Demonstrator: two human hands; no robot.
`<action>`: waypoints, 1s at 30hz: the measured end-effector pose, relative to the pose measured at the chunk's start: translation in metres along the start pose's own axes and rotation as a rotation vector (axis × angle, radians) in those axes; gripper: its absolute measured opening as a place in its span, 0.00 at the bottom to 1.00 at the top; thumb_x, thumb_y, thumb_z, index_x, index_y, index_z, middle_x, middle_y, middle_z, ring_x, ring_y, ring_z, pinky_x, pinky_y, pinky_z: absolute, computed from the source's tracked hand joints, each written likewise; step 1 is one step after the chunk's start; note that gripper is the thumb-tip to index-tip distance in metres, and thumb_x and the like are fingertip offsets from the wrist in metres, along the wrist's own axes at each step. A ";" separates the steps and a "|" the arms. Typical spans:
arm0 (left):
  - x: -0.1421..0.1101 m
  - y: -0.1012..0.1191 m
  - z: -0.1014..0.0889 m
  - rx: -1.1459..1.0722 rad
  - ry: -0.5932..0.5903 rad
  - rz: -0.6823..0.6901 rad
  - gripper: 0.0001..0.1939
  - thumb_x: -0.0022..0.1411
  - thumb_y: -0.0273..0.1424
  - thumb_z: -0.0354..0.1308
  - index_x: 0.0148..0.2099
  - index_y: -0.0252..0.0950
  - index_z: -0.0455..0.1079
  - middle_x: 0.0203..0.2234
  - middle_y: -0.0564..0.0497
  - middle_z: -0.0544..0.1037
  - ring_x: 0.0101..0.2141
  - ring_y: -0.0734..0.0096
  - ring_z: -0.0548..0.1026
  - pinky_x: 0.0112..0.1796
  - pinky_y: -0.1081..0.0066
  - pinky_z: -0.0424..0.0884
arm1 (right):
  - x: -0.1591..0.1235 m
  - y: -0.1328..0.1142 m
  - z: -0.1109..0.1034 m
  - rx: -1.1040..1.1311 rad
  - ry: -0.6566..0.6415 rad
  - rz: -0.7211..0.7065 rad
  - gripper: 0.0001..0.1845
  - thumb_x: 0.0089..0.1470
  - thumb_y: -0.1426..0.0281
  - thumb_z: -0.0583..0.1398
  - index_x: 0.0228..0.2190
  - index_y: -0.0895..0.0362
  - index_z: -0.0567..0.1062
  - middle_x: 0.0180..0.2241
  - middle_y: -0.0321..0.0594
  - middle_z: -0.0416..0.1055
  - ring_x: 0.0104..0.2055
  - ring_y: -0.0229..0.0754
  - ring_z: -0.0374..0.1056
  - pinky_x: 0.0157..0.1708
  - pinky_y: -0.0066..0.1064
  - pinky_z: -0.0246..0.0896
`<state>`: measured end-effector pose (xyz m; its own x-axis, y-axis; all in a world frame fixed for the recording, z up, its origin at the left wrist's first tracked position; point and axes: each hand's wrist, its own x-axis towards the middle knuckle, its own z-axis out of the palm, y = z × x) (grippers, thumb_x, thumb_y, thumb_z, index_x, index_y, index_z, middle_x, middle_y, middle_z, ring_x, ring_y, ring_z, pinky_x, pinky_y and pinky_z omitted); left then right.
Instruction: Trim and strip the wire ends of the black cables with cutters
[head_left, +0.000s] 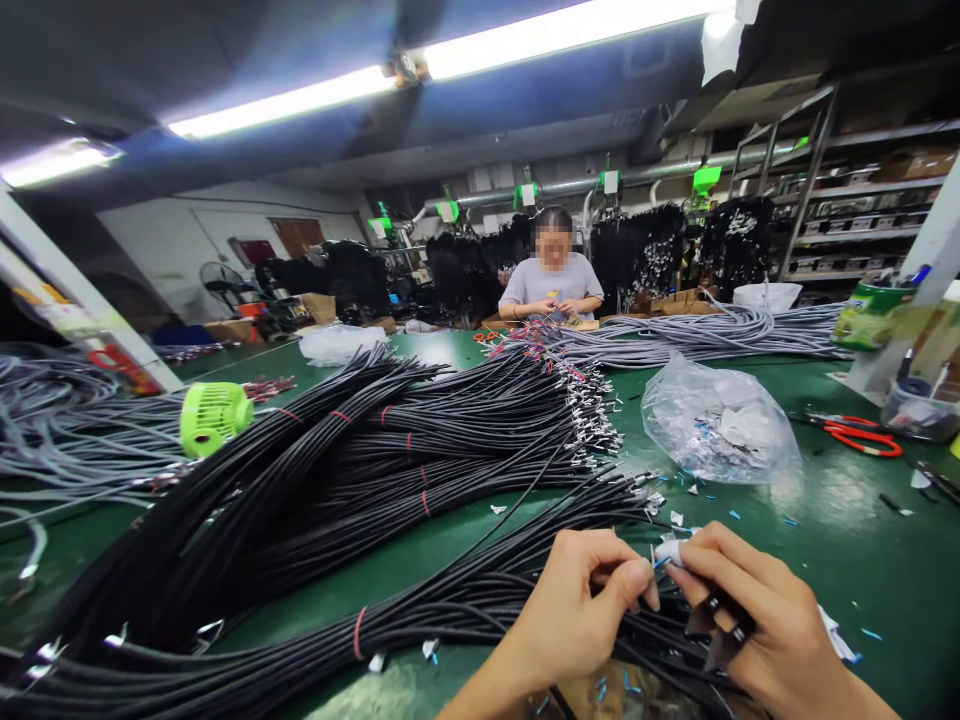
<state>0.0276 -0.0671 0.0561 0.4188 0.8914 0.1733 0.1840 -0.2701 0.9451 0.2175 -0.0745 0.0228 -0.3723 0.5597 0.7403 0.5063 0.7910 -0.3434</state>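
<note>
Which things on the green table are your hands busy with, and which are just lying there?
In use:
- left hand and right hand, pinching a small white piece between them
- black cables, the bundle that runs up to the hands

Just lying there:
- red scissors
- green fan
- clear plastic bag
- grey cables

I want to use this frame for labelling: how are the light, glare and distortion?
Head view: ceiling tube lights blow out to white; glare shines on the plastic bag and green table; wide-angle bending curves the edges; left hand and right hand stay fairly sharp; the far person's face is blurred.
</note>
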 end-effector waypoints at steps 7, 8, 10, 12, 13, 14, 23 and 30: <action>-0.004 -0.002 0.008 0.151 0.105 0.007 0.14 0.62 0.33 0.53 0.40 0.29 0.77 0.26 0.46 0.75 0.26 0.70 0.69 0.27 0.74 0.63 | 0.006 -0.007 -0.002 -0.050 0.034 0.023 0.11 0.54 0.80 0.55 0.38 0.55 0.69 0.27 0.36 0.65 0.25 0.36 0.64 0.24 0.26 0.58; -0.005 -0.004 0.010 0.167 0.127 0.030 0.14 0.62 0.33 0.53 0.43 0.31 0.76 0.28 0.45 0.76 0.27 0.69 0.69 0.28 0.73 0.63 | 0.008 -0.008 -0.002 -0.036 0.027 0.036 0.10 0.54 0.80 0.56 0.36 0.55 0.69 0.26 0.35 0.64 0.24 0.35 0.63 0.23 0.26 0.57; -0.007 -0.006 0.012 0.196 0.157 0.093 0.15 0.63 0.32 0.53 0.47 0.34 0.75 0.29 0.45 0.76 0.28 0.68 0.70 0.29 0.72 0.63 | 0.010 -0.010 -0.003 -0.003 0.024 0.086 0.09 0.52 0.80 0.56 0.34 0.55 0.69 0.25 0.34 0.63 0.23 0.35 0.62 0.22 0.25 0.56; -0.008 -0.008 0.013 0.211 0.175 0.157 0.14 0.64 0.31 0.52 0.47 0.35 0.76 0.27 0.47 0.75 0.26 0.69 0.68 0.29 0.72 0.62 | 0.012 -0.011 -0.004 0.038 0.000 0.162 0.07 0.52 0.79 0.56 0.31 0.55 0.69 0.24 0.34 0.62 0.23 0.35 0.61 0.21 0.26 0.57; -0.008 -0.009 0.014 0.208 0.185 0.185 0.14 0.64 0.31 0.52 0.47 0.36 0.76 0.26 0.47 0.75 0.26 0.69 0.68 0.28 0.72 0.61 | 0.013 -0.011 -0.004 0.058 -0.019 0.201 0.06 0.52 0.78 0.55 0.29 0.55 0.70 0.24 0.34 0.62 0.23 0.36 0.61 0.21 0.26 0.57; -0.008 -0.010 0.014 0.197 0.201 0.212 0.14 0.64 0.31 0.52 0.47 0.36 0.76 0.25 0.48 0.74 0.26 0.70 0.67 0.29 0.72 0.61 | 0.014 -0.012 -0.005 0.079 -0.036 0.238 0.06 0.53 0.76 0.55 0.28 0.55 0.70 0.23 0.34 0.63 0.23 0.36 0.62 0.21 0.26 0.58; -0.005 -0.008 0.011 0.055 0.165 0.316 0.15 0.67 0.33 0.48 0.43 0.36 0.76 0.26 0.49 0.71 0.29 0.70 0.66 0.32 0.72 0.60 | 0.012 -0.016 -0.001 0.168 -0.022 0.329 0.07 0.59 0.69 0.55 0.33 0.54 0.73 0.26 0.35 0.70 0.29 0.37 0.68 0.29 0.25 0.64; -0.007 -0.006 0.010 0.050 0.081 0.329 0.15 0.69 0.34 0.45 0.39 0.33 0.71 0.30 0.47 0.72 0.33 0.67 0.67 0.36 0.70 0.61 | 0.013 -0.018 -0.002 0.198 -0.066 0.298 0.06 0.60 0.71 0.53 0.33 0.54 0.70 0.27 0.35 0.69 0.28 0.38 0.66 0.28 0.26 0.62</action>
<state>0.0327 -0.0760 0.0463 0.3909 0.7789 0.4904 0.0950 -0.5641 0.8202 0.2053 -0.0817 0.0401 -0.2836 0.7825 0.5542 0.4425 0.6196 -0.6483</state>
